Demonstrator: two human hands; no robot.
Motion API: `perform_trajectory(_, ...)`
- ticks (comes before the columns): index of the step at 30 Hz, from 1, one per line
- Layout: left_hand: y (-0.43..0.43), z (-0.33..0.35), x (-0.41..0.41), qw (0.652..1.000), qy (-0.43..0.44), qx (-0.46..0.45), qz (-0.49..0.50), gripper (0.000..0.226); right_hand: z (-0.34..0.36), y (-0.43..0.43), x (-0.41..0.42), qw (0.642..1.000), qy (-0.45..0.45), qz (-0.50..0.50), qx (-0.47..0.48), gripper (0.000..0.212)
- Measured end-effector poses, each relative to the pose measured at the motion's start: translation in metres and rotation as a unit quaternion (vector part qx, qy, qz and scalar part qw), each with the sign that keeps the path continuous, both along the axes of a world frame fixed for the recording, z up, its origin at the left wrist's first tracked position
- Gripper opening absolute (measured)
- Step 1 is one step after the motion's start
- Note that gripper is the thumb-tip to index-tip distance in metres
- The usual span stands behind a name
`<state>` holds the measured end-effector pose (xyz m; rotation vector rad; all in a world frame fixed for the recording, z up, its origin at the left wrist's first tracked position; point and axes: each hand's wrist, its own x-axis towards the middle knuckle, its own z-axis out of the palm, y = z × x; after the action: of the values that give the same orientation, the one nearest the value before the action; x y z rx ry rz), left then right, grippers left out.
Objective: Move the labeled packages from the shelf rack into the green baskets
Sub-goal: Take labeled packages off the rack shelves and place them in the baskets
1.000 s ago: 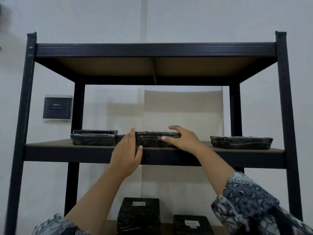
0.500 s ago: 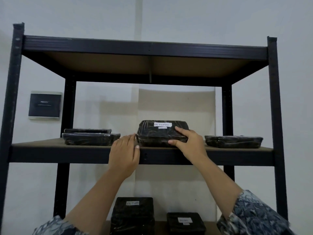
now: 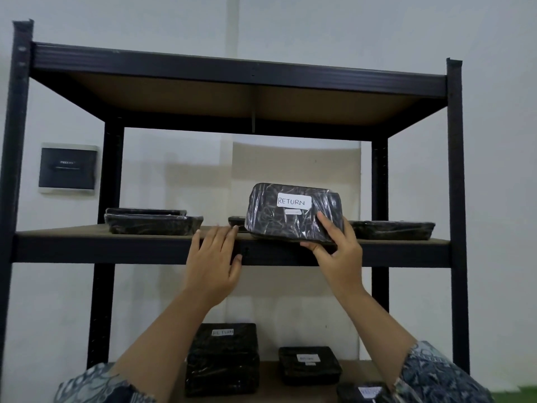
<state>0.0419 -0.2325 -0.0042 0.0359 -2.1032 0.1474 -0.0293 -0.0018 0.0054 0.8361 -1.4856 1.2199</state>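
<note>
A black plastic-wrapped package (image 3: 279, 219) with a white "RETURN" label is tilted up toward me at the front edge of the middle shelf (image 3: 116, 248). My right hand (image 3: 337, 251) grips its lower right corner, fingers on its face and thumb underneath. My left hand (image 3: 213, 260) rests flat against the shelf's front edge just left of the package, fingers apart and holding nothing. More black packages lie on this shelf: a stack of two at the left (image 3: 152, 223) and a flat one at the right (image 3: 392, 229). No green basket is in view.
The black metal rack has posts at the left (image 3: 14, 199) and right (image 3: 456, 199) and an upper shelf (image 3: 232, 71) overhead. On the lower shelf stand a tall labeled stack (image 3: 223, 359) and smaller labeled packages (image 3: 309, 365). A dark wall panel (image 3: 68, 168) hangs behind.
The package lay flat under both hands; my right hand has tipped it up and drawn it forward, showing its label. My left hand came off it onto the shelf edge.
</note>
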Motion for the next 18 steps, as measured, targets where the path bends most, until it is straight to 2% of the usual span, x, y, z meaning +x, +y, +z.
perform_trajectory(4,0.004,-0.01,0.006,1.0,0.001,-0.004,-0.011,0.062,-0.021,0.009,0.005,0.999,0.027,0.015,0.008,0.06)
perform_trajectory(10,0.017,-0.045,0.014,1.0,0.004,-0.004,-0.023,0.066,-0.063,0.025,0.026,0.998,0.052,-0.021,0.019,0.063)
perform_trajectory(18,0.046,-0.136,0.027,0.996,-0.047,0.029,-0.063,0.063,-0.151,0.066,0.052,0.999,-0.02,-0.024,0.023,0.059)
